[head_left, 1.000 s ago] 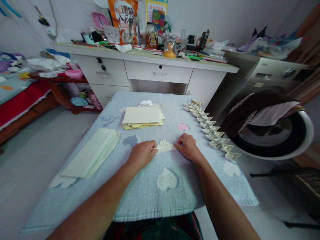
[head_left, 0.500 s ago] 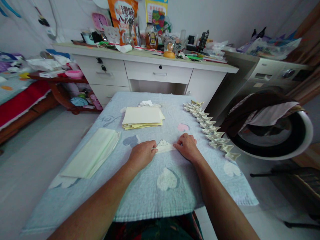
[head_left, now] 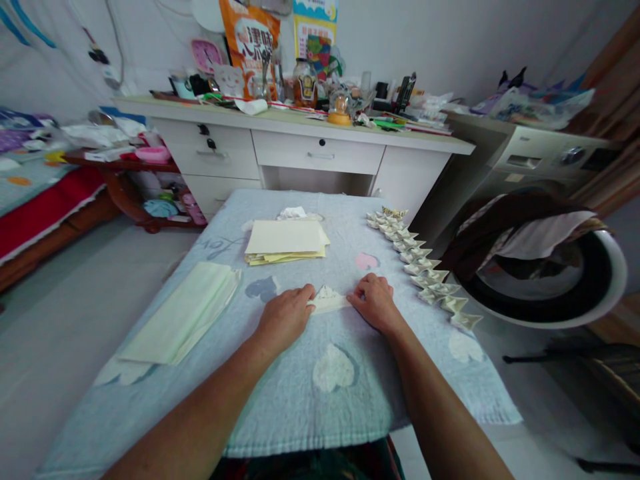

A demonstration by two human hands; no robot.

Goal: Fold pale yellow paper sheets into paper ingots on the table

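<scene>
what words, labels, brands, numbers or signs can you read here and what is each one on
"津味", as far as it reads: orange plastic bag; characters below unclear
Blue-and-yellow wall poster: too blurred
Amber glass jar, label: too small
Pink square clock, dial: too small
Silver-grey washing machine, panel: too small
Pale blue cloth, grey script: too faint
Small folded whitish paper, marks: too small

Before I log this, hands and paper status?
Left hand and right hand holding folded paper by opposite ends. Peak pointing away. Stack beyond, not touching.
</scene>
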